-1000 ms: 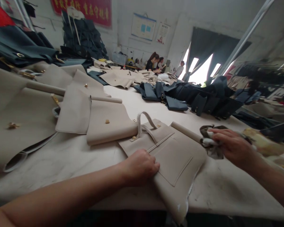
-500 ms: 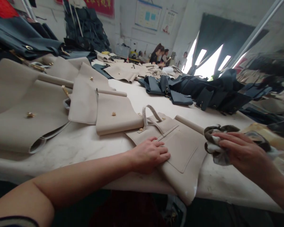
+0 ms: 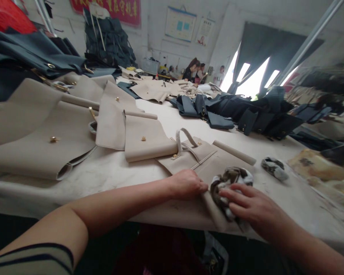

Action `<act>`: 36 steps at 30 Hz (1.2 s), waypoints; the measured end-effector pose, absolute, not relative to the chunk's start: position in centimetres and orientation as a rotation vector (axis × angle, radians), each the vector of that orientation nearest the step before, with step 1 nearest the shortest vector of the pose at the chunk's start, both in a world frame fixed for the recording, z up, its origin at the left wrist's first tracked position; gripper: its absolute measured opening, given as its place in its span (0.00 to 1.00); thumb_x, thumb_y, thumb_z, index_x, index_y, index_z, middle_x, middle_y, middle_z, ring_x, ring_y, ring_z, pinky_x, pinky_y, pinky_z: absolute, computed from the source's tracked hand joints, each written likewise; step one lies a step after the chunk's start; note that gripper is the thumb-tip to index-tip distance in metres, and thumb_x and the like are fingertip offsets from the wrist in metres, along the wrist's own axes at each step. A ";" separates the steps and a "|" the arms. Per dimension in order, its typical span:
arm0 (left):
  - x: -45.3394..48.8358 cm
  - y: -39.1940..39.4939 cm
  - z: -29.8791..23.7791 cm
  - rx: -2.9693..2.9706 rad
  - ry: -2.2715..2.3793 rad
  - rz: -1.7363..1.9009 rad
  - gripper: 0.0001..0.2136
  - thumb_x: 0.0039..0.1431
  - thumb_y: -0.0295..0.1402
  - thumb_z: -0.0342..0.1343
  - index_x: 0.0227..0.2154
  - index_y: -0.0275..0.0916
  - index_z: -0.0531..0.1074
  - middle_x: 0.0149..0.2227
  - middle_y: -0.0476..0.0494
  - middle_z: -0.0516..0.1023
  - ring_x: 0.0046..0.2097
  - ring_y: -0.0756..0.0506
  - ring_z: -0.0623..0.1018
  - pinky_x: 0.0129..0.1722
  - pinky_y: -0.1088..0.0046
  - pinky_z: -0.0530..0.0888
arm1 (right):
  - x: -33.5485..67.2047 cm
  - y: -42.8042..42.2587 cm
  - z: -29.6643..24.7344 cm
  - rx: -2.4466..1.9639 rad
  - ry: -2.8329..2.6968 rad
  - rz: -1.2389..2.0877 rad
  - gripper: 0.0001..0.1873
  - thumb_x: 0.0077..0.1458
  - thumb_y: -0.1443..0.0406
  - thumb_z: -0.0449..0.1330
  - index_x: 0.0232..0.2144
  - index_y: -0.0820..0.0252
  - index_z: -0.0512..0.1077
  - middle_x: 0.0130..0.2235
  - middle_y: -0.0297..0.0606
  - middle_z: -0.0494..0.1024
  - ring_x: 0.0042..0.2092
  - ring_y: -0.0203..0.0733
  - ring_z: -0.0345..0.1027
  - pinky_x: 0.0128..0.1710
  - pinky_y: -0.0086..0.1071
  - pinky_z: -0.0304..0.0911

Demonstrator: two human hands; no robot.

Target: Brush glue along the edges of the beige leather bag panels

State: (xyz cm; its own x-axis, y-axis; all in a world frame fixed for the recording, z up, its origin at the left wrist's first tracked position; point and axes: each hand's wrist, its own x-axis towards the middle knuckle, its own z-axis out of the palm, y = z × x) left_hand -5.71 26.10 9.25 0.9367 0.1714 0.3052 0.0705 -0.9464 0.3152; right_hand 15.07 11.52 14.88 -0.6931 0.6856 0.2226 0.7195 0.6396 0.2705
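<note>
A beige leather bag panel (image 3: 199, 156) with a loop handle and gold studs lies flat at the near edge of the white worktable (image 3: 117, 172). My left hand (image 3: 187, 184) is closed, gripping the panel's near edge. My right hand (image 3: 250, 208) presses a crumpled, stained rag (image 3: 227, 181) down onto the panel, fingers bent over the cloth. A beige rolled strip (image 3: 234, 152) lies just beyond the panel.
A second crumpled rag (image 3: 274, 168) lies to the right on the table. More beige panels (image 3: 43, 145) are spread on the left, and dark blue bag pieces (image 3: 240, 112) are heaped at the back right. Several people work at the far end.
My right hand carried the rag leftward from the table's right side onto the panel. My left hand slid to the panel's near edge and closed on it. Another rag now shows on the right.
</note>
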 end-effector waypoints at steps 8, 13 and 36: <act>-4.6 30.2 14.3 2.007 0.529 0.657 0.05 0.55 0.31 0.56 0.27 0.36 0.75 0.25 0.47 0.76 0.30 0.46 0.74 0.32 0.74 0.68 | 26.9 9.8 20.6 -1.626 -1.976 -1.022 0.10 0.55 0.69 0.48 0.37 0.55 0.68 0.49 0.47 0.76 0.48 0.58 0.69 0.47 0.55 0.66; -4.1 33.1 17.5 1.182 0.596 0.685 0.07 0.49 0.32 0.63 0.29 0.34 0.76 0.25 0.44 0.78 0.27 0.45 0.76 0.31 0.68 0.74 | 29.6 8.2 20.1 -1.848 -1.457 -0.901 0.08 0.50 0.62 0.50 0.35 0.46 0.65 0.52 0.39 0.73 0.51 0.62 0.68 0.48 0.59 0.65; -4.5 35.3 12.2 1.024 0.694 0.702 0.11 0.51 0.35 0.65 0.33 0.35 0.72 0.29 0.43 0.78 0.29 0.47 0.77 0.31 0.72 0.75 | 24.0 20.9 19.2 -1.766 -1.894 -1.178 0.16 0.55 0.77 0.49 0.34 0.63 0.76 0.49 0.53 0.74 0.44 0.58 0.67 0.42 0.49 0.69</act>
